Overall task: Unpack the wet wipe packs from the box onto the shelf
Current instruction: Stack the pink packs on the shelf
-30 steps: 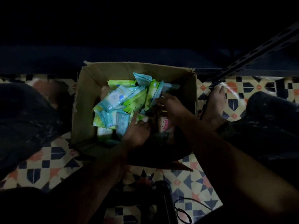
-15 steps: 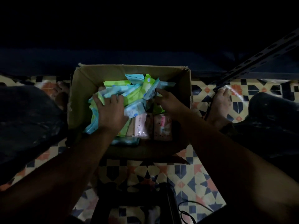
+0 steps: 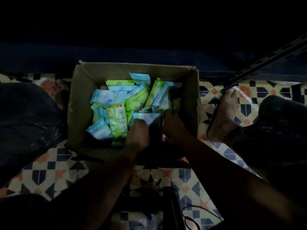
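Darkness is the first hazard: the whole scene is dim, and the shelf frame (image 3: 265,63) shows only as a slotted metal upright at the far right, so a blind reach toward it could knock packs off or miss the ledge. Wet wipe packs (image 3: 126,100), pale blue and green, lie heaped loose inside the cardboard box (image 3: 79,103) on the patterned floor (image 3: 54,173), none yet on any shelf that can be seen. The left hand (image 3: 138,133) is curled at the near edge of one blue pack (image 3: 147,117), fingers apparently closing on it. The right hand (image 3: 172,123) is pushed down beside the same pack at the heap's right side; whether it grips anything cannot be told, since its fingers are buried in shadow. The packs are slick film and stacked at odd angles, so pulling one from beneath likely drags neighbours along or lets it slip. A bare foot (image 3: 226,113) rests just beside the box's right wall, and a cable (image 3: 196,218) trails on the floor near the person, both easy to catch when rising.
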